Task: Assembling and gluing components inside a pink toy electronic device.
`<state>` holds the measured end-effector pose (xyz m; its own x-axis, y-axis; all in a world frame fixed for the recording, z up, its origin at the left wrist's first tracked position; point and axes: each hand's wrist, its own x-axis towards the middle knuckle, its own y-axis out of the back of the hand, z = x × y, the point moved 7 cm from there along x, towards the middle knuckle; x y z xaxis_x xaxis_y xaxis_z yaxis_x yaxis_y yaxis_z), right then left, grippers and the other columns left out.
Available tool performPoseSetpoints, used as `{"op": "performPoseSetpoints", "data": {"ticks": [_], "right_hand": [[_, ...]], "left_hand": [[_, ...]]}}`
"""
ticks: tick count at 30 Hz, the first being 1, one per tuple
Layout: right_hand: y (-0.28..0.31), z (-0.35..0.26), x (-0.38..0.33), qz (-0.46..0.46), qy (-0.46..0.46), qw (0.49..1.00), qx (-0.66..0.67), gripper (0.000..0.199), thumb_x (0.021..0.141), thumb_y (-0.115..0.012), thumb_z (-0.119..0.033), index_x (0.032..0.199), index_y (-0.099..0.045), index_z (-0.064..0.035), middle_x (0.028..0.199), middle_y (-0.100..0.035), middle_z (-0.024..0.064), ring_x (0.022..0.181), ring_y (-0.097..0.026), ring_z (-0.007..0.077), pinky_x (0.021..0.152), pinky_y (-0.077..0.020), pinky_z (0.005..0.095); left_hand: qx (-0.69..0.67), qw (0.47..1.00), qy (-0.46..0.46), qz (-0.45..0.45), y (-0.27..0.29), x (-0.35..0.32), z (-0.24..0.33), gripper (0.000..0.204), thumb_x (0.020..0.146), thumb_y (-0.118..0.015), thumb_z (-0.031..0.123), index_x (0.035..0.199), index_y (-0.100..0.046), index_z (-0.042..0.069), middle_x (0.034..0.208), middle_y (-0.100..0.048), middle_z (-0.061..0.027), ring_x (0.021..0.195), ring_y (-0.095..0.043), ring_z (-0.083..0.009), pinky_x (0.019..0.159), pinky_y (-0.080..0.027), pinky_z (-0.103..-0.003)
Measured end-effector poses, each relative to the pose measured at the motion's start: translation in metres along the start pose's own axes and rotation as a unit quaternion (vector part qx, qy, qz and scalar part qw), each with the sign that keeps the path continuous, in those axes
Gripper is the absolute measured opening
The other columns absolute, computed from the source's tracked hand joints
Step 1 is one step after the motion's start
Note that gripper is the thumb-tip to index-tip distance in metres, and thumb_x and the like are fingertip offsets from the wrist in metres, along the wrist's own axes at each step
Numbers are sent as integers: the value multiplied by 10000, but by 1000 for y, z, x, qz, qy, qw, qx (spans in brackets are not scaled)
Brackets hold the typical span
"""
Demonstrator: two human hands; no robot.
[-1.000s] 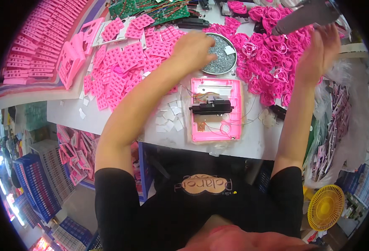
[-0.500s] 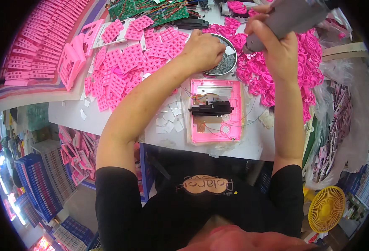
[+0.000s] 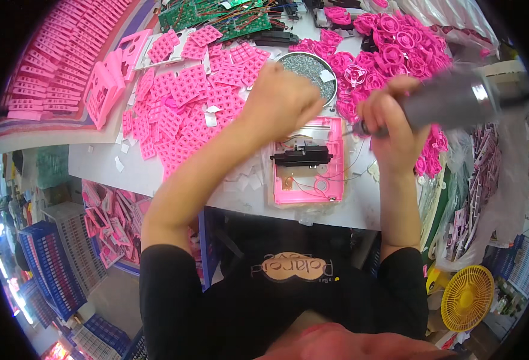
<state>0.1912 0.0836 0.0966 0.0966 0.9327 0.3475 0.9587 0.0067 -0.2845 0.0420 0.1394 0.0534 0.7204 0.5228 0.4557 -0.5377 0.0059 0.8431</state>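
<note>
**A:** What are the hands doing?

**B:** The right hand has its grip clamped around a grey powered screwdriver, the tip pointing down and left toward the top right corner of the pink housing. The left hand is curled shut just above the housing's upper edge; whether that grip pinches a screw I cannot tell, as the fingers hide it.

**A:** And where does the housing lie?

**B:** Flat on the white worktop, near its front edge, open side up, with a black part across its middle and thin wires trailing inside it.

**A:** How would you do this step well?

**B:** I would hold the driver upright over the hole before pressing, steady the housing with the left hand, and keep the wires away from the bit (they look easy to snag).

**A:** Farther out?

**B:** A round metal dish sits behind the housing. Pink keypad sheets spread to the left, a heap of pink round parts fills the back right corner, and green circuit boards lie along the back edge.

**A:** Any packaging or labels?

**B:** Clear plastic bags hang off the right edge, and small white paper slips are scattered near the front.
</note>
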Motion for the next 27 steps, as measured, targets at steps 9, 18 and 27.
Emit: {"op": "performPoseSetpoints", "data": {"ticks": [9, 18, 27], "right_hand": [[-62, -23, -39, -170, 31, 970, 171, 270, 902, -710, -91, 1096, -522, -94, 704, -544, 37, 604, -517, 156, 597, -465, 352], [-68, -15, -40, -185, 26, 969, 164, 273, 877, -693, 21, 1079, -525, -54, 782, -589, 76, 680, -570, 183, 693, -516, 392], [-63, 24, -31, -126, 54, 988, 63, 281, 956, -689, -182, 1080, -457, -83, 689, -533, 61, 586, -500, 164, 588, -469, 355]], "left_hand": [[-169, 979, 107, 44, 24, -81, 52, 114, 802, -772, 140, 881, -695, 168, 863, -688, 46, 810, -605, -150, 854, -321, -421], [-135, 979, 126, 85, 28, -89, 49, 287, 726, -832, 231, 958, -677, 161, 869, -643, 35, 867, -605, -184, 909, -304, -443], [-19, 989, 121, 81, 2, -119, 35, 497, 665, -848, 320, 1087, -654, 146, 1022, -631, 30, 978, -575, -194, 967, -278, -485]]}}
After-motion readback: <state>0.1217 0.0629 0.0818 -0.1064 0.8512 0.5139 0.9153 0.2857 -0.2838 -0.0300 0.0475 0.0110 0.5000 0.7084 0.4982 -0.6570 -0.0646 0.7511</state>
